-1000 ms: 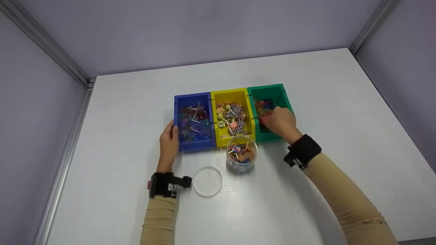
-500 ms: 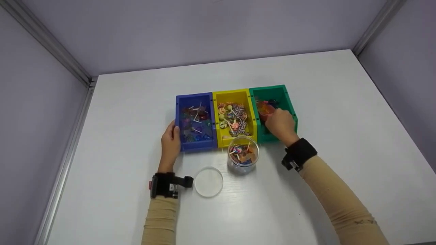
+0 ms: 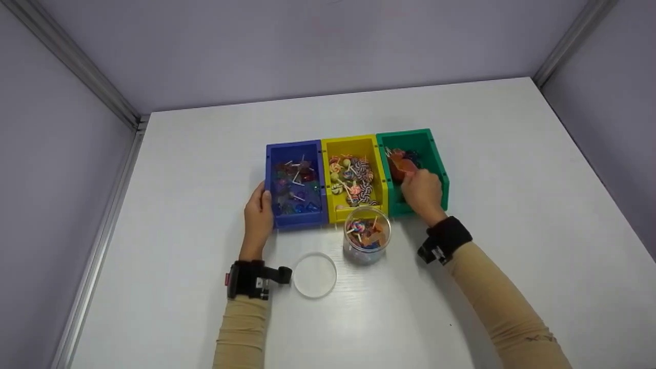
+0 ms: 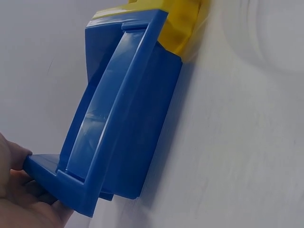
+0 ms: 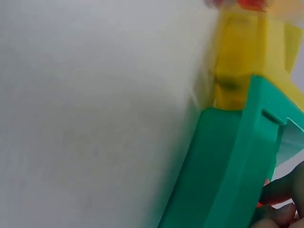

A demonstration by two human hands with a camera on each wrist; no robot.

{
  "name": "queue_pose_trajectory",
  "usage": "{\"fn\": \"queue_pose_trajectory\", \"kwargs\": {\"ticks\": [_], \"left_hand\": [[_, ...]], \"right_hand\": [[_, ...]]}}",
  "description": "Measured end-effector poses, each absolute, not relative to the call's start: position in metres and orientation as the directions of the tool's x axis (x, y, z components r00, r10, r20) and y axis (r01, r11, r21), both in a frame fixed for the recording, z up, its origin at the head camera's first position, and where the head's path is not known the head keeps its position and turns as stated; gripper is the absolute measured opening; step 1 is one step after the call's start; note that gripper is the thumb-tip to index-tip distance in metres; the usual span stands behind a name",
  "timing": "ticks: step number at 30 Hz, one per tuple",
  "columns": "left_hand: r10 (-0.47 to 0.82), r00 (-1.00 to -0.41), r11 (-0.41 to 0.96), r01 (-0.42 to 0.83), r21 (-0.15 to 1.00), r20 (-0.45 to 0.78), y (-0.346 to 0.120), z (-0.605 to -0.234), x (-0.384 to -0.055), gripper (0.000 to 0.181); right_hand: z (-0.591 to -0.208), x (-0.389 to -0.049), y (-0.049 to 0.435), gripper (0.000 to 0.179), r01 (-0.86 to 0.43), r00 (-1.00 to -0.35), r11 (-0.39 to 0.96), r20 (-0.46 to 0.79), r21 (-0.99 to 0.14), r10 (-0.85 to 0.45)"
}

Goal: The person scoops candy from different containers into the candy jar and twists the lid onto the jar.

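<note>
Sleeves: tan (image 3: 241, 328), both forearms, nearest the viewer.
Wrist straps: black (image 3: 451, 234), one per arm, small camera on each.
Lid: clear round lid (image 3: 314, 275), flat on the desk (image 3: 389, 323), just beside the jar, to its near left.
Jar: clear, upright jar (image 3: 363, 255), open top, small mixed candy-like pieces inside, a swirl lollipop on top; in front of yellow bin, contact unclear.
Left hand: left hand (image 3: 258, 215) grips the blue bin at its left side, thumb on the rim, fingers beneath.
Right hand: right hand (image 3: 423, 192) is closed around the scoop handle, reaching into the green bin.
Scoop: red, see-through scoop (image 3: 404, 166), inside green bin among the pieces; load hard to tell.
Bins: blue bin (image 3: 300, 221) left, yellow bin (image 3: 351, 145) middle, green bin (image 3: 407, 139) right, side by side, touching.
Contents: blue, translucent pieces and white sticks; yellow, swirl lollipops (image 3: 362, 177); green, dark and reddish pieces.
Backdrop: grey-lilac wall (image 3: 328, 51) past the desk's far edge.
</note>
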State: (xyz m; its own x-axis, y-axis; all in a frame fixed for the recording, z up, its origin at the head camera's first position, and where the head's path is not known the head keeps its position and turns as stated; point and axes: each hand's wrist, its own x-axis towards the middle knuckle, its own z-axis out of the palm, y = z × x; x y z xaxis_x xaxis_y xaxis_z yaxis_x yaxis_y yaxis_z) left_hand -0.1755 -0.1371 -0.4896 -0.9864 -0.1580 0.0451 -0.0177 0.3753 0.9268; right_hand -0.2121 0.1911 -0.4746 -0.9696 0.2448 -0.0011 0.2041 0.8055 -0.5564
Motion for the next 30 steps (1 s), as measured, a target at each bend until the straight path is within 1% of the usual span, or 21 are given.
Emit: {"fn": "queue_pose_trajectory", "kwargs": {"ticks": [3,8,11,15,22,30], "left_hand": [[-0.161,-0.986,0.375,-0.014,0.927,0.051,-0.137,-0.491,-0.176,0.044],[-0.147,-0.988,0.374,-0.016,0.927,0.042,-0.136,-0.492,-0.177,0.045],[-0.147,-0.988,0.371,-0.015,0.928,0.043,-0.137,-0.493,-0.178,0.044],[-0.15,-0.987,0.364,-0.007,0.931,0.052,-0.139,-0.494,-0.178,0.044],[-0.139,-0.989,0.364,0.002,0.931,0.056,-0.139,-0.494,-0.178,0.045],[-0.154,-0.985,0.332,0.023,0.943,0.078,-0.14,-0.498,-0.178,0.044]], "right_hand": [[-0.475,-0.212,0.191,0.033,0.215,-0.967,0.802,-0.008,-0.557,0.254],[-0.477,-0.213,0.193,0.034,0.207,-0.973,0.83,-0.02,-0.517,0.23],[-0.48,-0.217,0.196,0.033,0.201,-0.972,0.815,-0.01,-0.543,0.233],[-0.487,-0.221,0.196,0.034,0.211,-0.971,0.78,-0.031,-0.589,0.239],[-0.492,-0.219,0.193,0.036,0.214,-0.971,0.801,-0.031,-0.56,0.238],[-0.496,-0.217,0.196,0.037,0.177,-0.974,0.77,0.005,-0.613,0.228]]}}
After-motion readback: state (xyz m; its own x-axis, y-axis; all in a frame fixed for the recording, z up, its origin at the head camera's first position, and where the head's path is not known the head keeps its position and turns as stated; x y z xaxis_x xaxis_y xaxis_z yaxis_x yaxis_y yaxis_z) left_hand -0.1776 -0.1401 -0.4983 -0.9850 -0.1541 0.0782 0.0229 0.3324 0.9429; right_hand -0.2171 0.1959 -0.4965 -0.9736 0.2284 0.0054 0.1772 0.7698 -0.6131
